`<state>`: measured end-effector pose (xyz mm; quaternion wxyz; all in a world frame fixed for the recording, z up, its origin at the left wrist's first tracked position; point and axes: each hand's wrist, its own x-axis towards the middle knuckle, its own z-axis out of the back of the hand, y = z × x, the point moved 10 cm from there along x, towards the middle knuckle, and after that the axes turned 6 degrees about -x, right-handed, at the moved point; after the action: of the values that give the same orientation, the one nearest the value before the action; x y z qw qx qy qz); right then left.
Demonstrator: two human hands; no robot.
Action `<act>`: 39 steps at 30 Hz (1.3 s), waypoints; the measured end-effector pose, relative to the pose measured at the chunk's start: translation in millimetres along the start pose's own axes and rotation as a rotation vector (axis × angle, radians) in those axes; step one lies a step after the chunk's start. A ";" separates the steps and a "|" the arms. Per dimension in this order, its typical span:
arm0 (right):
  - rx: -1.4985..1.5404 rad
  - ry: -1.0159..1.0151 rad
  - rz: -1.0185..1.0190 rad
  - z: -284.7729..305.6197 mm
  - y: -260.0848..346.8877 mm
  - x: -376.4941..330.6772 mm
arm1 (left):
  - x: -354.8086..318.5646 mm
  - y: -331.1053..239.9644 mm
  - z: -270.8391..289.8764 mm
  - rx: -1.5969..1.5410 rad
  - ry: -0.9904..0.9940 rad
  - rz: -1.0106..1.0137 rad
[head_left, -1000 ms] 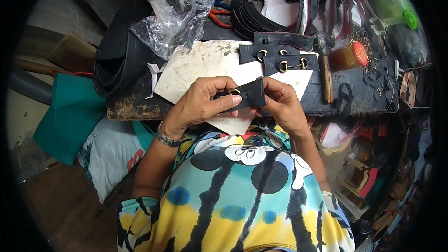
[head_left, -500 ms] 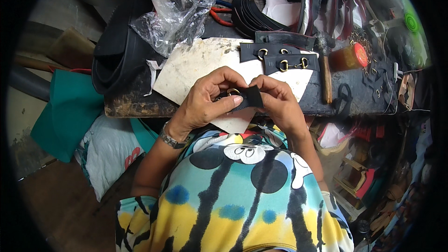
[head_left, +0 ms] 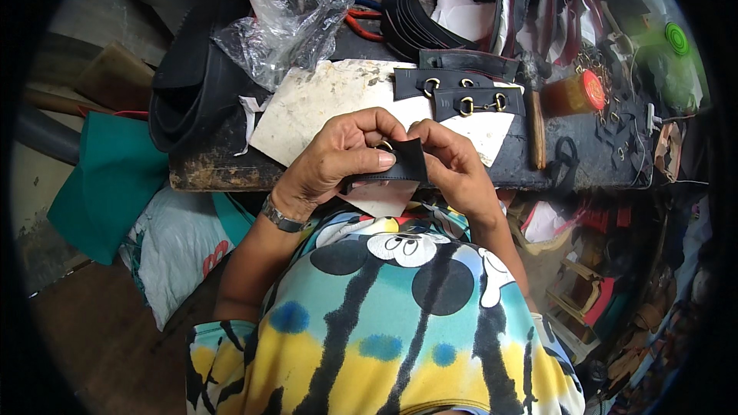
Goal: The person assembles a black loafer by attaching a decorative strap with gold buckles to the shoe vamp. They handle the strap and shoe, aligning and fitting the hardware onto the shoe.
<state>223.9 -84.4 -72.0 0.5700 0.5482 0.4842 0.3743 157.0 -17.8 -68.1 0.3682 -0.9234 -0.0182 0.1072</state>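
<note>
Strap [head_left: 388,169] position: held between both hands just above the near edge of the bench [head_left: 231,173], close to the person's chest. It is a short black piece with a brass ring [head_left: 383,144] at its upper end.

Left hand [head_left: 338,157]: closed on the strap, thumb pressed flat along its upper face, fingers curled over the ring end. Right hand [head_left: 453,165]: closed on the other end, pinching the folded black flap between thumb and fingertips.

Change over the last second: the strap, earlier bunched into a thick dark roll between the hands, now lies flatter and more stretched out, with the ring showing at the top. Judgement: the piece is being folded or threaded about the ring, and the fold looks nearly seated.

Bench contents:
- Pale board [head_left: 323,104] under the hands, stained, with no loose parts visible on it.
- Finished straps [head_left: 461,92] with brass fittings, stacked just beyond the hands.
- Clear plastic bag [head_left: 284,8] at the far left; its contents cannot be made out.
- Amber jar [head_left: 573,92] with a red lid, lying on its side; contents not visible.
- Loose brass rings [head_left: 607,111] scattered just beside the jar.
</note>
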 end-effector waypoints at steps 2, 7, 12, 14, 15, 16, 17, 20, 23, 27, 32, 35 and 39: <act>-0.036 -0.088 0.034 4.3 3.4 1.4 | 0.8 -3.3 7.1 0.079 -0.072 -0.054; -0.012 -0.391 0.107 24.4 15.9 -7.7 | -1.2 -8.1 14.6 0.227 -0.152 -0.095; 0.005 -0.228 -0.013 9.6 8.5 -7.0 | -3.4 -14.4 10.0 0.355 -0.154 -0.168; -0.051 -0.271 -0.055 12.7 2.8 -9.0 | -2.8 -14.8 10.1 0.486 -0.187 -0.191; 0.008 -0.270 -0.069 12.1 -0.9 -9.2 | -2.8 -15.1 10.0 0.552 -0.204 -0.201; 0.069 -0.269 -0.083 10.7 -5.3 -9.1 | -3.4 -15.8 8.5 0.595 -0.201 -0.219; 0.142 -0.254 -0.065 9.0 -6.0 -8.5 | -3.7 -15.5 7.5 0.641 -0.202 -0.223; 0.219 -0.215 -0.057 7.2 -10.5 -5.8 | -4.9 -15.8 5.2 0.726 -0.197 -0.241; 0.210 -0.243 -0.076 11.4 -14.8 -5.8 | -4.6 -14.0 6.8 0.613 -0.165 -0.208; 0.257 -0.241 -0.034 12.0 -9.2 -5.4 | -2.8 -17.3 6.6 0.543 -0.125 -0.198; 0.145 -0.155 -0.090 7.5 -5.9 -4.5 | -2.2 -13.6 1.4 0.558 -0.079 -0.124; 0.128 -0.199 -0.114 11.1 -9.2 -4.5 | -6.6 -19.3 1.2 0.670 -0.086 -0.121; 0.223 -0.325 -0.152 21.4 -19.8 -8.3 | -16.3 -36.1 13.5 0.874 -0.092 -0.105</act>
<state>240.3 -100.4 -91.9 0.6030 0.6229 0.4644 0.1809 139.9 15.8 -49.9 0.7277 -0.6732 -0.0342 0.1268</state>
